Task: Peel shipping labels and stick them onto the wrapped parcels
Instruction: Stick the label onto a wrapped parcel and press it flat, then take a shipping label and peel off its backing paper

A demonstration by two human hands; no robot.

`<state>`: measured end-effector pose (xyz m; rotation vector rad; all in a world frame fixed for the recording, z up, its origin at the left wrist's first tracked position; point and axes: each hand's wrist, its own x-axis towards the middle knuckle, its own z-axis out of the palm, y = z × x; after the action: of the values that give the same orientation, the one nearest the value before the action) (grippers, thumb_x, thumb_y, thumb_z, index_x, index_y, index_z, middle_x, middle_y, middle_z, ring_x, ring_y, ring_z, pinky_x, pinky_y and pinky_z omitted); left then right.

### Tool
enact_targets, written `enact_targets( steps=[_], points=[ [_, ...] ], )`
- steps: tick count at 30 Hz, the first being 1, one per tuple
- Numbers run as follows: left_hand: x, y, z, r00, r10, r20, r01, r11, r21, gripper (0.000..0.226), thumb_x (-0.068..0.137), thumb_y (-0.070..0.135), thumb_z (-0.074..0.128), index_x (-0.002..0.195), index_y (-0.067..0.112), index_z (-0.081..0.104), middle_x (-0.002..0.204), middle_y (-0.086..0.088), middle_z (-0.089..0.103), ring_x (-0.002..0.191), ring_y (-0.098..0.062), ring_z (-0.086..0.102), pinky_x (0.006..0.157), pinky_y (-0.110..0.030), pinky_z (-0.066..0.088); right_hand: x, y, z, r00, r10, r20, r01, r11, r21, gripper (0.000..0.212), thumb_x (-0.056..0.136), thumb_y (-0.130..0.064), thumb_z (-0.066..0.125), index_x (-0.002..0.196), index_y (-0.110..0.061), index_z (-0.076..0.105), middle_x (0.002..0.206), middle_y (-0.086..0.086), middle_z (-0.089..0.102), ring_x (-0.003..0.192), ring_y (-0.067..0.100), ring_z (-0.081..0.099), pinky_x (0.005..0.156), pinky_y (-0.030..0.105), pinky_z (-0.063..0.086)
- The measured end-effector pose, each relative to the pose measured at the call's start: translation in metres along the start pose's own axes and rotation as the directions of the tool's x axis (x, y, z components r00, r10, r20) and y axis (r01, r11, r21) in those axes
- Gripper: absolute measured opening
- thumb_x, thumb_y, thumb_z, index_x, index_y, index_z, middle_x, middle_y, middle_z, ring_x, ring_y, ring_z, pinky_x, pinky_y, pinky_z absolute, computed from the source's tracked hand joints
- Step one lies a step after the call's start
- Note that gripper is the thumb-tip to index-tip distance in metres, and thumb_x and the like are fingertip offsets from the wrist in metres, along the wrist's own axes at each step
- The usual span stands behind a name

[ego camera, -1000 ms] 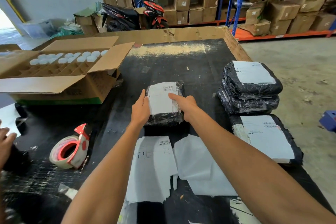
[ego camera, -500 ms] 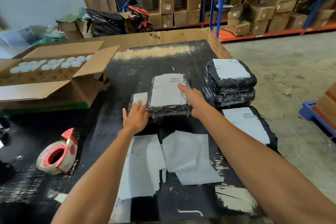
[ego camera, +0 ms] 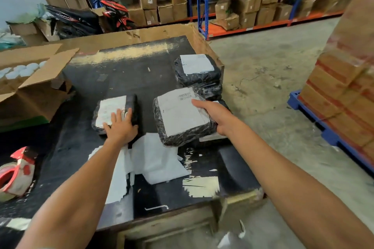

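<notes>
My right hand (ego camera: 215, 115) grips the right edge of a black-wrapped parcel (ego camera: 181, 117) with a white label on top, held tilted above the table near the stack of labelled parcels (ego camera: 197, 73). My left hand (ego camera: 121, 127) rests flat, fingers spread, on a second smaller wrapped parcel (ego camera: 114, 112) lying on the black table (ego camera: 129, 75); this parcel also bears a white label. White label sheets and backing papers (ego camera: 157, 159) lie on the table between my arms.
An open cardboard box (ego camera: 30, 87) with white caps stands at the left. A tape dispenser (ego camera: 15, 174) sits at the left edge. To the right, past the table edge, stacked cartons (ego camera: 344, 97) rest on a blue pallet (ego camera: 323, 127).
My right hand has carried the labelled parcel to the right, toward the stack. My left hand has settled flat on the smaller parcel that lay beneath it. The view has swung right.
</notes>
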<state>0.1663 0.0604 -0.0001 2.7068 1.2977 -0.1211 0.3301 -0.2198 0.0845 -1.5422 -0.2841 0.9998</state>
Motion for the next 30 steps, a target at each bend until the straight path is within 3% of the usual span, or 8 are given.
enact_targets(
  steps=[3,7,9,19,22,24,27,30],
  points=[
    [-0.009,0.015,0.005,0.999,-0.033,-0.022,0.032,0.998,-0.049,0.074,0.101,0.039,0.047,0.161,0.022,0.007,0.169,-0.01,-0.002,0.155,-0.035,-0.003,0.121,-0.06,0.007,-0.017,0.002,-0.034,0.999,0.011,-0.03,-0.01,0.999,0.038,0.047,0.09,-0.048,0.072,0.127,-0.021,0.064,0.118,-0.013,0.063,0.103,0.009,0.055,0.102,0.032,0.035],
    [-0.011,0.016,0.011,0.999,-0.016,-0.039,0.014,0.999,-0.051,0.073,0.098,0.038,0.051,0.158,0.016,0.017,0.168,-0.012,0.008,0.153,-0.035,0.008,0.12,-0.058,0.016,0.018,0.023,-0.078,0.997,-0.004,-0.079,0.007,0.999,0.035,0.112,0.028,-0.075,0.089,0.126,-0.026,0.069,0.136,-0.003,0.066,0.129,0.025,0.058,0.116,0.053,0.037],
    [-0.012,0.013,0.012,0.999,-0.023,-0.028,0.021,0.998,-0.064,0.074,0.097,0.038,0.052,0.159,0.018,0.015,0.168,-0.008,0.008,0.153,-0.032,0.01,0.12,-0.058,0.016,0.055,0.037,-0.101,0.998,-0.001,-0.057,0.0,1.0,-0.009,0.124,0.019,-0.077,0.086,0.131,-0.027,0.066,0.138,-0.003,0.065,0.132,0.026,0.057,0.116,0.057,0.036],
    [-0.016,0.016,0.005,0.999,-0.034,0.026,0.036,0.996,-0.088,0.077,0.097,0.038,0.055,0.16,0.023,0.014,0.169,-0.002,0.006,0.153,-0.027,0.011,0.119,-0.06,0.018,0.017,0.007,-0.083,0.981,0.041,-0.192,-0.106,0.933,-0.344,0.076,0.088,-0.057,0.063,0.147,-0.012,0.048,0.151,0.007,0.051,0.134,0.031,0.053,0.114,0.048,0.042],
    [-0.013,0.014,0.005,1.0,-0.018,-0.005,0.017,0.994,-0.107,0.074,0.095,0.037,0.056,0.158,0.022,0.02,0.166,-0.003,0.015,0.15,-0.029,0.019,0.116,-0.061,0.024,0.005,-0.001,-0.074,0.957,-0.073,-0.28,-0.124,0.771,-0.625,0.066,0.099,-0.053,0.052,0.142,-0.003,0.052,0.151,0.017,0.047,0.136,0.036,0.048,0.109,0.04,0.042],
    [-0.01,0.01,0.005,1.0,0.009,0.006,-0.009,0.994,-0.11,0.074,0.095,0.039,0.056,0.158,0.024,0.021,0.167,-0.004,0.016,0.15,-0.03,0.021,0.115,-0.061,0.027,0.001,-0.005,-0.062,0.896,-0.257,-0.363,-0.163,0.57,-0.806,0.06,0.098,-0.05,0.052,0.144,-0.011,0.048,0.158,0.019,0.034,0.143,0.039,0.037,0.114,0.051,0.036],
    [-0.012,-0.002,0.006,0.999,0.044,-0.008,-0.045,0.985,-0.165,0.072,0.096,0.037,0.056,0.159,0.025,0.024,0.168,-0.002,0.015,0.152,-0.028,0.021,0.117,-0.057,0.028,0.003,-0.004,-0.028,0.803,-0.54,-0.252,-0.006,0.415,-0.91,0.046,0.098,-0.034,0.056,0.14,-0.017,0.052,0.145,0.012,0.043,0.136,0.032,0.04,0.11,0.047,0.035],
    [-0.025,-0.012,0.011,0.991,0.095,-0.098,-0.117,0.964,-0.239,0.063,0.096,0.028,0.059,0.155,0.021,0.037,0.166,-0.002,0.024,0.151,-0.026,0.027,0.119,-0.053,0.028,0.005,0.003,0.02,0.778,-0.622,-0.089,0.255,0.442,-0.86,0.027,0.097,-0.025,0.056,0.121,-0.019,0.068,0.132,0.007,0.056,0.124,0.025,0.05,0.099,0.04,0.046]
  ],
)
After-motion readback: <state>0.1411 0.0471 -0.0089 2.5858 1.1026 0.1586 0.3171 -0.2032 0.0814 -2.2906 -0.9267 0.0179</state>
